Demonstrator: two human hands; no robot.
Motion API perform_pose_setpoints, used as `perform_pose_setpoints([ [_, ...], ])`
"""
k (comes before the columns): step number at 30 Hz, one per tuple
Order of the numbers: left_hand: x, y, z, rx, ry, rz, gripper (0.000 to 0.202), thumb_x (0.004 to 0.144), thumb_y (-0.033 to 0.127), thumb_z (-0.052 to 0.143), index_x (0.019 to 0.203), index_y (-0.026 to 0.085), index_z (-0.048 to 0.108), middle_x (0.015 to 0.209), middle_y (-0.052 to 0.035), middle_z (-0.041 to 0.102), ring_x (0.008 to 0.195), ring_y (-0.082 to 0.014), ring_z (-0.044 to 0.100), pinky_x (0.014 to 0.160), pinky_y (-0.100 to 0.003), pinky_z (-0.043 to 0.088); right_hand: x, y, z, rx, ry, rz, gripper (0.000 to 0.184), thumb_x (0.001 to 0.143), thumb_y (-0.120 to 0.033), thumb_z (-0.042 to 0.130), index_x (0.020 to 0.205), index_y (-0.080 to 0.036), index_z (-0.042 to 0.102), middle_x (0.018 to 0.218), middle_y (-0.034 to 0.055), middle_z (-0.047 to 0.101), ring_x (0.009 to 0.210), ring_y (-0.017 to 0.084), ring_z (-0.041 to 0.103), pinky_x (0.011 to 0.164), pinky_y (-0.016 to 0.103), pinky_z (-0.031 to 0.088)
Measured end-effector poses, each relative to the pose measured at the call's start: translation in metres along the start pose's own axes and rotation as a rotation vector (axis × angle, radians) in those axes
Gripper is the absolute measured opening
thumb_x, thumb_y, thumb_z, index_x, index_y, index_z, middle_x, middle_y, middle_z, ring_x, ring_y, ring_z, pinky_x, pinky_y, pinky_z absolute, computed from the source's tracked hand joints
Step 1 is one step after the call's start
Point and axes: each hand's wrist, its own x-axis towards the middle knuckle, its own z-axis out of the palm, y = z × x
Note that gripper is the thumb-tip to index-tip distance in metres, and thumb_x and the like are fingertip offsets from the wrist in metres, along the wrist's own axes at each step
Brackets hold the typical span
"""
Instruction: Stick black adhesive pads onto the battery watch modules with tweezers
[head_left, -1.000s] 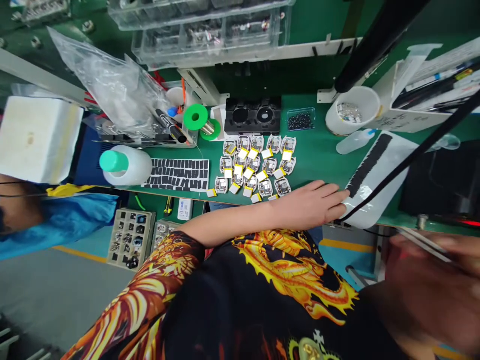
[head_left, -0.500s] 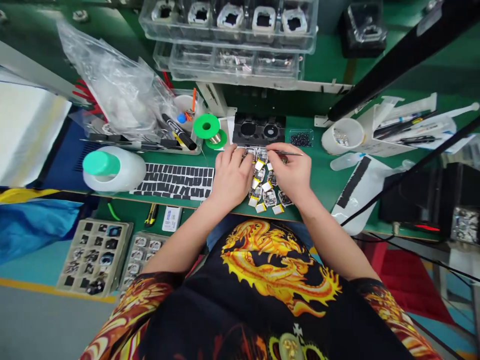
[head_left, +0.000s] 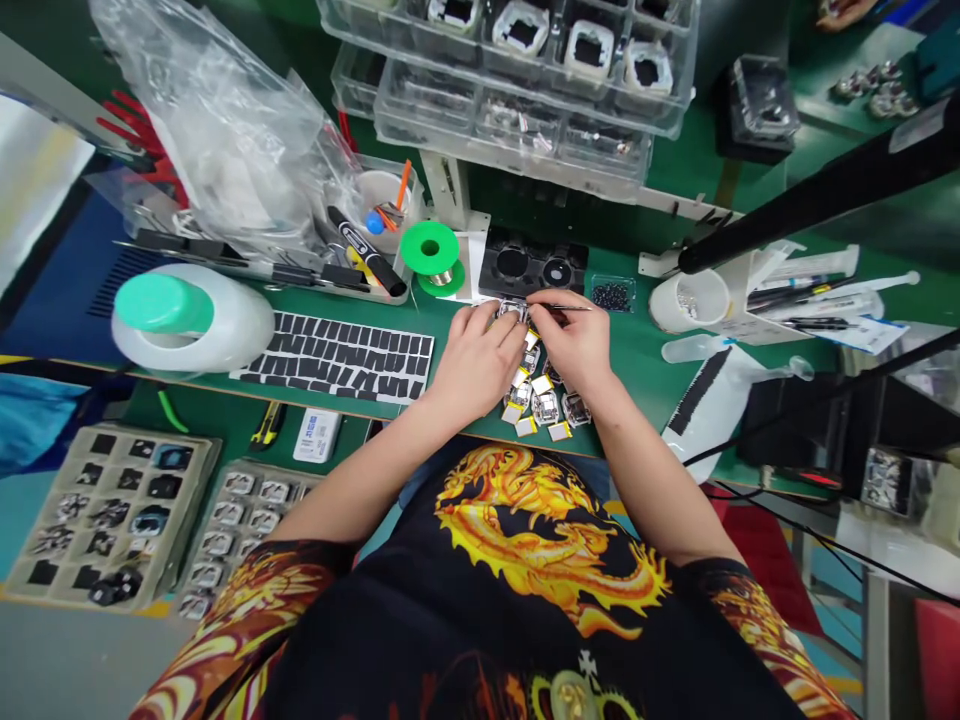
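Left hand (head_left: 476, 362) and right hand (head_left: 566, 342) above a green mat (head_left: 630, 345), now closer together than half a second earlier, nearly meeting over the parts. Right hand: a narrow pinch on fine tweezers (head_left: 574, 307), which project rightward past the knuckles. Left hand: fingertips (head_left: 511, 326) against a silver module (head_left: 513, 311) at the far edge of the pile; whether it is gripped cannot be told. Further modules (head_left: 545, 407) and yellow-tabbed batteries (head_left: 525, 426) lie partly hidden beneath and nearer the body. A black fixture (head_left: 532, 268) stands just beyond the hands, beside a green solder spool (head_left: 439, 258).
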Motion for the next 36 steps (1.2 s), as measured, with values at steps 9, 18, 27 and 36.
perform_pose_setpoints([
  [9,0.0,-0.003,0.002,-0.02,-0.023,0.036,0.04,0.115,0.021,0.05,0.148,0.012,0.07,0.15,-0.0168,0.074,0.153,-0.0407,0.057,0.126,-0.061,0.047,-0.001,0.0,-0.001,-0.073,-0.008,-0.068,0.015,0.099,-0.021,0.072,0.1,-0.027,0.086,0.102,0.002,0.088,0.091,0.02,0.081,0.082,0.036,0.068],
  [18,0.001,-0.002,0.001,-0.018,-0.023,0.037,0.043,0.114,0.02,0.049,0.152,0.01,0.068,0.147,-0.0182,0.076,0.149,-0.0425,0.06,0.123,-0.063,0.049,-0.002,0.002,0.002,-0.153,-0.046,-0.193,0.015,0.105,-0.021,0.069,0.104,-0.027,0.083,0.106,0.0029,0.087,0.101,0.022,0.082,0.096,0.041,0.067],
  [27,0.003,0.001,0.001,-0.028,-0.022,0.013,0.043,0.113,0.019,0.05,0.15,0.01,0.069,0.146,-0.0187,0.077,0.148,-0.0426,0.061,0.124,-0.063,0.048,0.005,0.003,0.002,-0.246,-0.123,-0.189,0.016,0.105,-0.026,0.066,0.102,-0.027,0.082,0.106,0.0043,0.087,0.101,0.025,0.081,0.098,0.045,0.065],
  [36,0.006,0.004,0.001,-0.041,-0.031,-0.017,0.038,0.112,0.017,0.05,0.139,0.011,0.076,0.147,-0.0201,0.076,0.148,-0.0417,0.061,0.124,-0.065,0.048,0.012,0.003,0.0,-0.223,-0.098,-0.081,0.017,0.105,-0.031,0.066,0.1,-0.025,0.082,0.103,0.0036,0.087,0.092,0.023,0.082,0.093,0.04,0.067],
])
